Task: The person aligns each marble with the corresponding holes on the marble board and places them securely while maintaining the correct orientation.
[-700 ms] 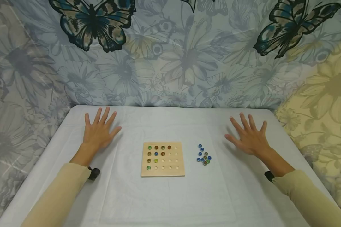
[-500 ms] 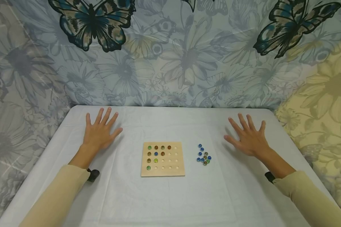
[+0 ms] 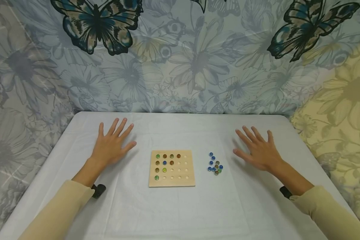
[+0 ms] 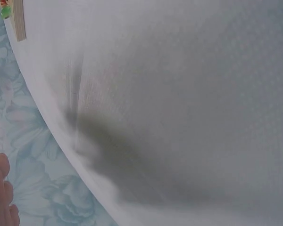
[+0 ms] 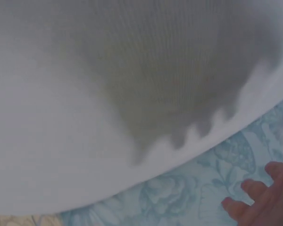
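Observation:
A light wooden board with rows of round hollows lies mid-table; marbles sit in several hollows at its left and top, green, brown, yellow-green and one blue. Just right of the board, loose marbles, mostly blue with some greenish and brown, lie in a cluster. To the left of the board my left hand hovers above the cloth, fingers spread, holding nothing. On the other side, right of the loose marbles, my right hand is likewise spread over its shadow and holds nothing. The left wrist view catches the board's corner.
A white cloth covers the table. Behind it hangs fabric with flowers and large butterflies; yellow floral fabric borders the right side. Each wrist wears a dark device, such as the left one.
Both hands have moved inward, toward the board and the marbles, and slightly nearer to me. Fingers stay spread. The board and marbles have not moved.

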Action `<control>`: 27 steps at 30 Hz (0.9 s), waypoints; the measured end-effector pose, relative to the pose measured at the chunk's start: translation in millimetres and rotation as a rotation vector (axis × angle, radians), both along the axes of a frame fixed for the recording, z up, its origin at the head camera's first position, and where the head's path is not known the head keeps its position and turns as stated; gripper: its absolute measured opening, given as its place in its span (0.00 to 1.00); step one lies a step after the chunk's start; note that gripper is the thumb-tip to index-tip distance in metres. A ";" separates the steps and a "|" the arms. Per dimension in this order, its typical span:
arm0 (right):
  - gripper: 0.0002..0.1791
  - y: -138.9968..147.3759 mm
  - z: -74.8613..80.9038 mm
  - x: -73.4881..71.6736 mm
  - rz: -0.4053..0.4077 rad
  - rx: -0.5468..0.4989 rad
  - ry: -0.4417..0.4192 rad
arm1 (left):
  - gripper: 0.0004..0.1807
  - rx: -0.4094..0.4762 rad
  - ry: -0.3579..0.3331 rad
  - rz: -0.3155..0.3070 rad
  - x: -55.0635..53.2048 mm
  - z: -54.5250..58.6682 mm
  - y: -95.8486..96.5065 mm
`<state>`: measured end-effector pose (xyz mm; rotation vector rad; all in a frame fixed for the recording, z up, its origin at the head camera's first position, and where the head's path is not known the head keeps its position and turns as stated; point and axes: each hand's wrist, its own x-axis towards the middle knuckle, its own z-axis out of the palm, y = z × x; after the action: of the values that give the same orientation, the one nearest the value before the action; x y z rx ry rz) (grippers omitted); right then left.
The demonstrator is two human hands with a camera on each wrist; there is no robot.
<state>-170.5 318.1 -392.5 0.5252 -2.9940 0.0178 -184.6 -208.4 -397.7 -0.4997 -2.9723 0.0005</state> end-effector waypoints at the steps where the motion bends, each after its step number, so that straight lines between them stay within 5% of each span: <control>1: 0.44 -0.4 -0.5 0.5 0.007 -0.003 0.004 | 0.39 0.000 -0.007 -0.004 0.8 -0.1 0.8; 14: 0.43 -13.4 -4.0 11.3 0.113 -0.125 -0.019 | 0.41 0.027 -0.091 -0.090 15.5 -5.7 14.6; 27: 0.39 -24.3 -8.4 12.7 0.228 -0.534 -0.202 | 0.41 0.067 -0.160 -0.218 30.7 -12.3 31.8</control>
<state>-157.8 293.8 -400.9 0.8215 -2.9046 0.9044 -153.8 -176.6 -410.0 -0.8497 -3.0403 -0.1671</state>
